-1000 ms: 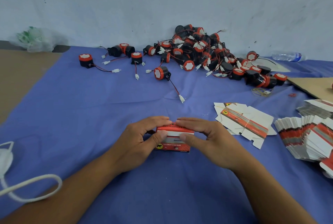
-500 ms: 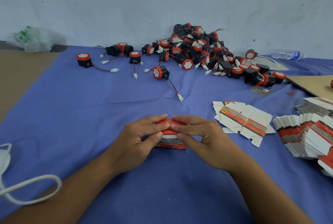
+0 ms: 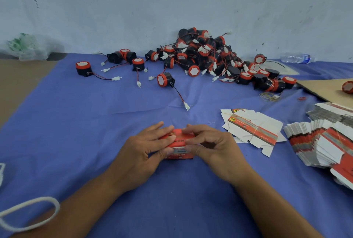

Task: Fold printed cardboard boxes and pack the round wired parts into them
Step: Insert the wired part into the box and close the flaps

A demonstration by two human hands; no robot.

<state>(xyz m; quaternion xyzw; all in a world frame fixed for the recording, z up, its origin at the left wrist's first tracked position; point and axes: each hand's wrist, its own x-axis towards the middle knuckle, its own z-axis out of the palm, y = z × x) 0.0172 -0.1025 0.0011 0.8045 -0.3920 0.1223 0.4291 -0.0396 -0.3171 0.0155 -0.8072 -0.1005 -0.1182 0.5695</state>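
A small red and white printed box (image 3: 179, 145) stands on the blue cloth (image 3: 95, 132) in front of me. My left hand (image 3: 145, 149) grips its left side, thumb against the front and fingers over the top. My right hand (image 3: 212, 146) holds the right side, with fingertips pressing the red top flap. A heap of round black and red wired parts (image 3: 206, 56) lies at the back by the wall. One loose part (image 3: 165, 80) lies nearer, its wire trailing toward me.
Flat unfolded boxes (image 3: 252, 130) bound by a rubber band lie right of my hands. Stacks of flat boxes (image 3: 328, 147) fill the right edge. A water bottle (image 3: 296, 58), a cardboard sheet (image 3: 322, 89), a plastic bag (image 3: 26, 46) and white cord (image 3: 28, 214) lie around.
The box's top flap has come down under my fingertips, and both hands have closed in over the top. The box has stayed in place.
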